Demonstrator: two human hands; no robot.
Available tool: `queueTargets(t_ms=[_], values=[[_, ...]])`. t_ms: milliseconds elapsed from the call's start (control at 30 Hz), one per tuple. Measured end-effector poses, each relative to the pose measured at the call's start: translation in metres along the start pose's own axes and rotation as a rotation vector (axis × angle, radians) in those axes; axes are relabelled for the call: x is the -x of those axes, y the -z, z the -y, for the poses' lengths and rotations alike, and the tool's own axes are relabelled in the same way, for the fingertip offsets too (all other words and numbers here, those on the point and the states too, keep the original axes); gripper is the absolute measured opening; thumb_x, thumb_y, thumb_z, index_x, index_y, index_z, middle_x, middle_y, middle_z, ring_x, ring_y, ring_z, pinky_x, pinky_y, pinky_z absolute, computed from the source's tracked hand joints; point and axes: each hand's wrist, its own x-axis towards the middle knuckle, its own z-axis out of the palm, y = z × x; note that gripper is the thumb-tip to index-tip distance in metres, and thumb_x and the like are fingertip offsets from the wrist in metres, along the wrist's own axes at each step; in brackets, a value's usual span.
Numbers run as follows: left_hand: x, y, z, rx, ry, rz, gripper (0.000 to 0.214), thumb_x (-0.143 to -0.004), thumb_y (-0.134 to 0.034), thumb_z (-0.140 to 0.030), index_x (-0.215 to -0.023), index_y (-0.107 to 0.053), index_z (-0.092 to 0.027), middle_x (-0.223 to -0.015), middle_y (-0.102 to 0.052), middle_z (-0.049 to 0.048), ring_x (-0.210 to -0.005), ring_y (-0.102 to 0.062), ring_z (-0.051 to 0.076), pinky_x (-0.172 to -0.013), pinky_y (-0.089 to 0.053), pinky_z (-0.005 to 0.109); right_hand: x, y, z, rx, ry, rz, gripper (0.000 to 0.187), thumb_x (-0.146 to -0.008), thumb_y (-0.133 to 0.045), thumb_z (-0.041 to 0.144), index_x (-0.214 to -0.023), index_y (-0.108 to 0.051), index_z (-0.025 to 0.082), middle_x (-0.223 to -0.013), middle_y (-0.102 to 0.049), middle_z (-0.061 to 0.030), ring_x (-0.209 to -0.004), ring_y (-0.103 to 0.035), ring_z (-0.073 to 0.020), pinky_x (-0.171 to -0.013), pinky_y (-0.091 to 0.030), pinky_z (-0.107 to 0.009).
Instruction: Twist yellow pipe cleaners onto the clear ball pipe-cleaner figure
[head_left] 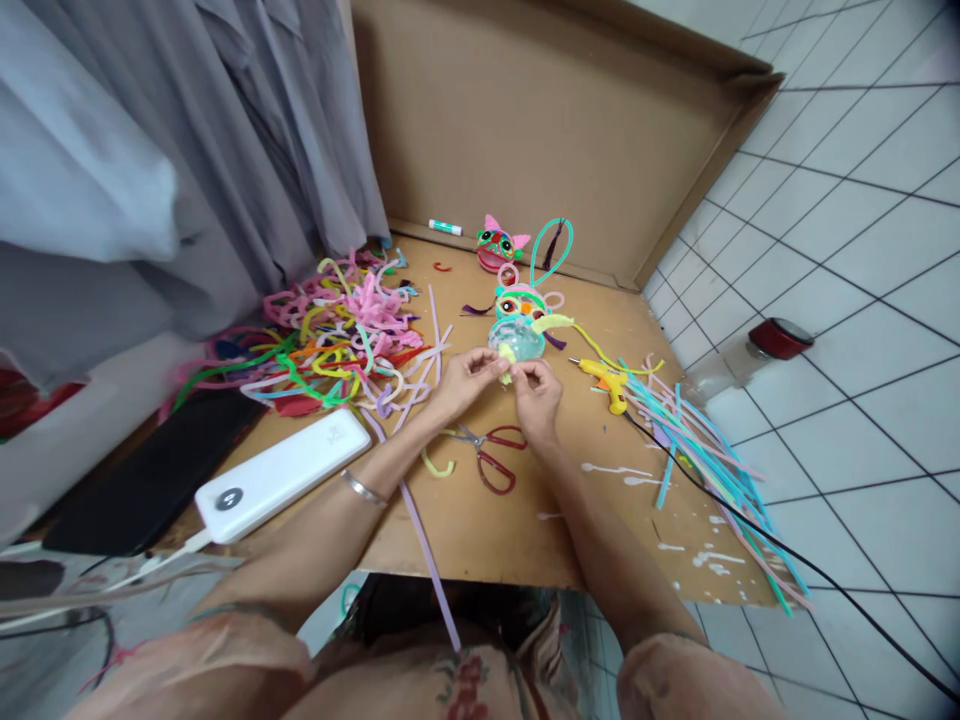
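Note:
My left hand (474,378) and my right hand (537,394) meet over the middle of the table, fingertips pinched on a small pale yellow fuzzy piece (507,354), which looks like pipe cleaner. Just beyond them sits a clear, greenish, round plastic piece (517,341). Touching or close behind it is a pipe-cleaner animal head (523,303) in pink, green and yellow. A pale yellow fuzzy strip (552,323) sticks out to its right. Below my hands lie red-handled scissors (496,462), with a curved yellow pipe cleaner (437,468) beside them.
Tangled pipe cleaners (360,320) heap at the left, near a white power bank (285,475). A yellow glue gun (604,380) and straight pipe cleaners (712,470) lie right. Behind stand a red animal head (498,247), a glue stick (445,228) and a cardboard wall (540,130).

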Motion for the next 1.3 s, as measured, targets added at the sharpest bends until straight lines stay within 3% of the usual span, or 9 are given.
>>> queueTargets(t_ms=[100,233,600,833,967,1133,1233,1300], values=[[0.000,-0.001,-0.003,0.067,-0.031,-0.025,0.042,-0.065,-0.075,-0.051,-0.080,-0.062,-0.014,-0.072,-0.060,-0.0010,-0.064,-0.050,0.009,-0.063,-0.040,0.022,0.004,0.001,0.002,0.083,0.074,0.059,0.015,-0.078,-0.062,0.028,-0.064,-0.058,0.024,-0.073,-0.055,-0.0003,-0.077,-0.050,-0.0176,-0.082,-0.041,-0.032],[-0.001,0.000,-0.003,0.082,-0.053,-0.053,0.040,-0.063,-0.076,-0.051,-0.071,-0.063,-0.014,-0.067,-0.058,-0.0011,-0.064,-0.049,0.011,-0.064,-0.039,0.024,0.008,0.002,0.004,0.151,0.124,0.128,0.014,-0.080,-0.061,0.026,-0.066,-0.059,0.025,-0.078,-0.056,-0.0021,-0.085,-0.050,-0.0200,-0.092,-0.038,-0.036],[-0.001,-0.003,-0.008,0.320,0.016,-0.021,0.044,-0.058,-0.080,-0.051,-0.058,-0.059,-0.013,-0.053,-0.048,-0.0036,-0.052,-0.039,0.006,-0.054,-0.032,0.021,0.006,0.001,0.009,0.227,0.257,0.086,0.015,-0.082,-0.058,0.025,-0.068,-0.060,0.020,-0.074,-0.059,-0.0006,-0.075,-0.056,-0.0157,-0.077,-0.045,-0.031],[0.000,-0.001,-0.009,0.289,0.063,0.033,0.044,-0.064,-0.076,-0.054,-0.073,-0.065,-0.013,-0.061,-0.056,-0.0015,-0.055,-0.047,0.007,-0.052,-0.035,0.020,0.001,0.002,0.011,0.143,0.118,0.089,0.016,-0.078,-0.061,0.028,-0.064,-0.059,0.019,-0.068,-0.058,0.0011,-0.068,-0.054,-0.0132,-0.071,-0.045,-0.027],[-0.002,0.000,-0.008,0.270,0.028,-0.016,0.042,-0.060,-0.080,-0.050,-0.066,-0.064,-0.012,-0.055,-0.054,-0.0028,-0.052,-0.044,0.006,-0.052,-0.034,0.020,-0.002,0.004,0.007,0.040,0.007,0.169,0.023,-0.080,-0.061,0.038,-0.068,-0.062,0.018,-0.072,-0.060,0.0005,-0.070,-0.054,-0.0128,-0.071,-0.043,-0.026],[-0.011,0.006,-0.001,0.396,0.047,-0.194,0.041,-0.055,-0.083,-0.047,-0.068,-0.065,-0.013,-0.056,-0.057,-0.0029,-0.050,-0.044,0.005,-0.051,-0.034,0.019,-0.005,0.003,-0.001,-0.193,-0.298,0.185,0.043,-0.085,-0.049,0.058,-0.078,-0.067,0.019,-0.076,-0.068,-0.0017,-0.071,-0.059,-0.0125,-0.068,-0.043,-0.025],[-0.012,0.008,0.000,0.431,0.057,-0.182,0.041,-0.054,-0.084,-0.046,-0.070,-0.066,-0.013,-0.057,-0.058,-0.0026,-0.050,-0.046,0.005,-0.050,-0.034,0.019,-0.005,0.001,-0.002,-0.329,-0.519,0.292,0.046,-0.081,-0.054,0.063,-0.080,-0.066,0.018,-0.071,-0.069,-0.0021,-0.063,-0.060,-0.0111,-0.061,-0.043,-0.023],[-0.010,0.007,-0.002,0.425,0.061,-0.156,0.041,-0.055,-0.084,-0.046,-0.071,-0.066,-0.013,-0.059,-0.058,-0.0022,-0.050,-0.046,0.005,-0.049,-0.035,0.019,-0.004,-0.001,0.000,-0.405,-0.586,0.360,0.046,-0.078,-0.058,0.064,-0.079,-0.065,0.018,-0.066,-0.068,-0.0011,-0.059,-0.060,-0.0102,-0.059,-0.044,-0.022]])
